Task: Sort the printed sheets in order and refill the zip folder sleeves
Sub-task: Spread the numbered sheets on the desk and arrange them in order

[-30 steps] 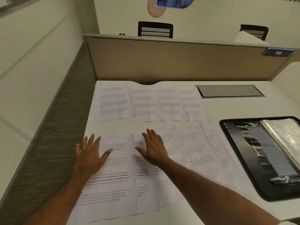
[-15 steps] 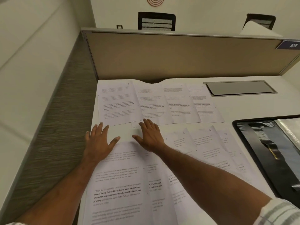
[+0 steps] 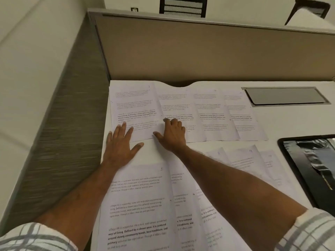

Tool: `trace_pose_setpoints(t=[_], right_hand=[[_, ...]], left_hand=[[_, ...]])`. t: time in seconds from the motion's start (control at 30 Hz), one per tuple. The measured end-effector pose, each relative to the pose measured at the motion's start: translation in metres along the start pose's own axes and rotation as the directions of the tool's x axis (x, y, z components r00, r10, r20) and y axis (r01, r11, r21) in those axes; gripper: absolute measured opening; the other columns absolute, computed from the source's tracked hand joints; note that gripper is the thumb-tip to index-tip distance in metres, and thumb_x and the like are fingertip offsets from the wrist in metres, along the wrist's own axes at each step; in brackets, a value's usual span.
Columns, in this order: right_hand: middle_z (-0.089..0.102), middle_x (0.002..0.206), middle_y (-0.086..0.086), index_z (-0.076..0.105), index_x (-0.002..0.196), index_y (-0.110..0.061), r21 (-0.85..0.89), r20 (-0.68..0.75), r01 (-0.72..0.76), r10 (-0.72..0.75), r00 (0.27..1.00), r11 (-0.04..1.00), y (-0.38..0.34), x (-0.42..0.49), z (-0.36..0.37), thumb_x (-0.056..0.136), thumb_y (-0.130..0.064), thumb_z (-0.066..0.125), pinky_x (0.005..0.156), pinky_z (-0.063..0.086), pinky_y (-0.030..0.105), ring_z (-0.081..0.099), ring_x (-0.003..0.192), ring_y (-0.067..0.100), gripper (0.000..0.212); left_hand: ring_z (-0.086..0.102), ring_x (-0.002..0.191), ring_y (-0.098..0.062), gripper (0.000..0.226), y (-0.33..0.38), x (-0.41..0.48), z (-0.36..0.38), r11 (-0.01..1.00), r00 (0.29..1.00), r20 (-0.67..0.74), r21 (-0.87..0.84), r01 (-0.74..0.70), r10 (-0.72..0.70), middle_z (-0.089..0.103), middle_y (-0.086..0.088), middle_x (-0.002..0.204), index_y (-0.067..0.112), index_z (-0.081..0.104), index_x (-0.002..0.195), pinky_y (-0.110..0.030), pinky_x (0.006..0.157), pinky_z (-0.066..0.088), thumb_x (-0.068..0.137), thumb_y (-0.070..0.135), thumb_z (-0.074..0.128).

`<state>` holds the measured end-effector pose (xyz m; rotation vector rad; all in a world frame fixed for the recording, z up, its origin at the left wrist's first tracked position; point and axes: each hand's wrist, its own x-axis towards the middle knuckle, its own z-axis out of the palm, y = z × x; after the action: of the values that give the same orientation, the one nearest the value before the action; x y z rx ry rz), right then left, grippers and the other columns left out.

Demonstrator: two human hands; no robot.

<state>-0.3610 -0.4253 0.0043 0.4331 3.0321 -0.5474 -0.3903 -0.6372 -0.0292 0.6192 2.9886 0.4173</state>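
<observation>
The left hand (image 3: 121, 144) lay flat and released, fingers spread, fingertips on the near edge of sheet 1 (image 3: 134, 105). The right hand (image 3: 172, 134) grasped nothing; its bent fingertips pressed where sheet 1 overlapped the next sheet (image 3: 178, 105) to its right. Nearer than sheet 1 lay sheet 5 (image 3: 139, 196), leftmost in a second row. The zip folder (image 3: 291, 165) lay on the desk (image 3: 290, 122) well to the right of sheet 1.

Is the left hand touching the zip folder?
No, the left hand rests on the far-left sheet; the zip folder lies at the right edge.
</observation>
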Motion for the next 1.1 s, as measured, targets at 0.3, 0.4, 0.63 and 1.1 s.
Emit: trace_pose_setpoints(t=[0.3,0.4,0.63,1.1], right_hand=[[0.051,0.134,0.009,0.039,0.139,-0.013,0.195,-0.014,-0.139,0.145,0.989,0.971,-0.011,0.021,0.002,0.086,-0.051,0.069,0.107,0.037,0.046,0.048,0.124,0.029,0.071],[0.058,0.133,0.008,0.044,0.136,-0.011,0.350,0.062,-0.234,0.227,0.972,0.907,-0.014,0.026,0.000,0.087,-0.043,0.071,0.105,0.044,0.046,0.056,0.121,0.029,0.064],[0.064,0.124,0.008,0.056,0.124,-0.007,0.565,0.124,-0.335,0.323,0.938,0.754,-0.012,0.028,-0.009,0.088,-0.020,0.067,0.096,0.052,0.043,0.062,0.110,0.029,0.040],[0.066,0.109,0.005,0.061,0.119,-0.004,0.920,0.261,-0.338,0.335,0.905,0.196,0.025,-0.055,-0.038,0.092,-0.007,0.064,0.068,0.061,0.030,0.066,0.095,0.022,0.027]], left_hand=[[0.010,0.151,-0.023,0.089,-0.004,0.001,0.010,1.000,0.999,-0.034,0.012,-0.012,0.013,0.015,-0.004,0.164,0.023,0.031,0.153,-0.052,0.120,0.008,0.085,0.079,0.018],[0.012,0.151,-0.024,0.088,-0.004,0.001,0.010,1.000,0.999,-0.049,0.012,-0.021,0.022,0.018,-0.005,0.164,0.022,0.035,0.152,-0.053,0.119,0.009,0.086,0.078,0.019],[0.010,0.151,-0.024,0.093,-0.004,0.001,0.003,1.000,1.000,-0.012,-0.006,-0.023,0.023,0.015,-0.006,0.164,0.022,0.032,0.153,-0.053,0.120,0.009,0.083,0.081,0.016],[0.035,0.142,-0.027,0.089,0.029,-0.020,-0.043,0.635,0.914,0.144,-0.678,0.371,-0.380,0.030,-0.011,0.158,0.011,0.031,0.152,-0.041,0.116,0.030,0.085,0.068,0.050]])
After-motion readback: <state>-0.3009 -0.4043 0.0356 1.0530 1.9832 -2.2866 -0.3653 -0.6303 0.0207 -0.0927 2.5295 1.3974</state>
